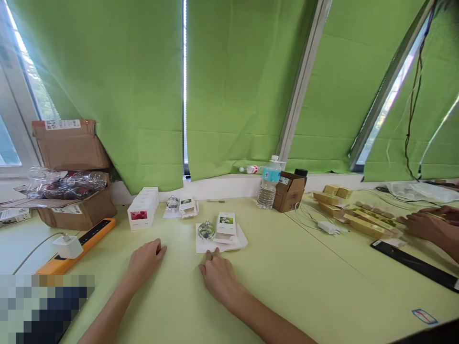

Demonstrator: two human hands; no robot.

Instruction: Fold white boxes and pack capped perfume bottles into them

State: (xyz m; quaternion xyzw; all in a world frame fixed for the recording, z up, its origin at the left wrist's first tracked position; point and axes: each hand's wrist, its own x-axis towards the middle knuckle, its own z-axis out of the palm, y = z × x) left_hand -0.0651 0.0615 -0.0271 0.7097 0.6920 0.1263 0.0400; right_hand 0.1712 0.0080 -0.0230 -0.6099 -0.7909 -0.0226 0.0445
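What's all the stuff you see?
Blinds: several, green, back
Tabletop: one, yellowish, front
Big boxes: two, brown, left
Power strip: one, orange, left
Adapter: one, white, on strip
Little boxes: several, white, left
Papers: two, white, centre
Round glass things: two, clear, on papers
Flower cartons: two, white, beside glass
Bottles: two, clear, back
Small carton: one, brown, beside bottles
Charger: one, white, right
Shallow boxes: several, yellow, right
Long strip: one, black, right
Another person's hands: two, bare, right
Left hand: one, bare, on tabletop
Right hand: one, bare, touching front paper
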